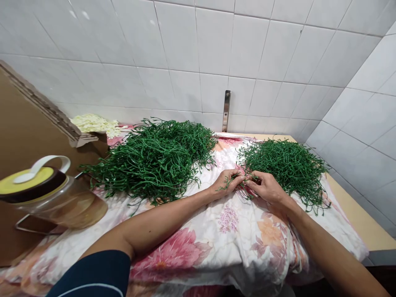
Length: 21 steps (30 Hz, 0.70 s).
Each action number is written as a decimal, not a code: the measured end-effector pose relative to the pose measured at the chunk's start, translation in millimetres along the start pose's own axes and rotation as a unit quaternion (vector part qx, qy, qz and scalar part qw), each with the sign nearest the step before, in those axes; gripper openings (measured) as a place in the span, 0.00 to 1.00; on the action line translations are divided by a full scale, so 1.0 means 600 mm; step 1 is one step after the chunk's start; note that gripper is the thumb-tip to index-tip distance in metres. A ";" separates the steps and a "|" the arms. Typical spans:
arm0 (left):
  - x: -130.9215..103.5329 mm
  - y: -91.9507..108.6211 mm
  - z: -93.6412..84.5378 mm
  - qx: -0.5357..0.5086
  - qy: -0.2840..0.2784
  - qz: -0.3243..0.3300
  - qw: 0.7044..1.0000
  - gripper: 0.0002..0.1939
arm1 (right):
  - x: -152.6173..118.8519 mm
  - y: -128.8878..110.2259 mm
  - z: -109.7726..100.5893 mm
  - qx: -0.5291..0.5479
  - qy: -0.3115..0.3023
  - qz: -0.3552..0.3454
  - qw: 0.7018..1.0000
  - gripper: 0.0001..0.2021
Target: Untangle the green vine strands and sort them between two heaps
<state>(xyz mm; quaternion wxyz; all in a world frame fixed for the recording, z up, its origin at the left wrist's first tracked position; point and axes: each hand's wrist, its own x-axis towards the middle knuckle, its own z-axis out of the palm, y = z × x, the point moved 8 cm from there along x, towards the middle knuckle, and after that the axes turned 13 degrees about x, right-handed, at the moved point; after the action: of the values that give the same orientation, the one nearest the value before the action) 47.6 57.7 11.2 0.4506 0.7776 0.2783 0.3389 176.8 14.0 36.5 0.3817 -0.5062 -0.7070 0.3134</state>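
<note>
My left hand [225, 182] is closed on a few thin green stems [227, 184], which look like plastic flower stems and poke out past the fingers. Close beside it, my right hand [266, 187] pinches at the same stems, its fingertips almost touching those of the left. A large tangled pile of green stems [154, 161] lies to the left of my hands. Just beyond my right hand is a smaller pile of such stems [287, 167]. Exactly what the fingertips grip is partly hidden.
Floral cloth [198, 247] covers the table [359, 210]. At the left stand a clear bottle with a yellow lid [68, 202] and a cardboard box [27, 115]. Pale small pieces [95, 123] are heaped behind the box edge. A metal bracket [227, 111] is against the tiled wall [213, 45].
</note>
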 end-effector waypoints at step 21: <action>-0.005 0.002 -0.004 0.057 0.006 0.008 0.998 0.21 | 0.000 0.000 0.000 0.084 -0.016 0.051 0.995 0.11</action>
<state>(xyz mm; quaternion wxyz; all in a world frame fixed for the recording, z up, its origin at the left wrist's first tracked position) 44.2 56.0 12.3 0.4013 0.8019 0.2936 0.3313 176.5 13.8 36.4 0.3947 -0.5025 -0.6576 0.3990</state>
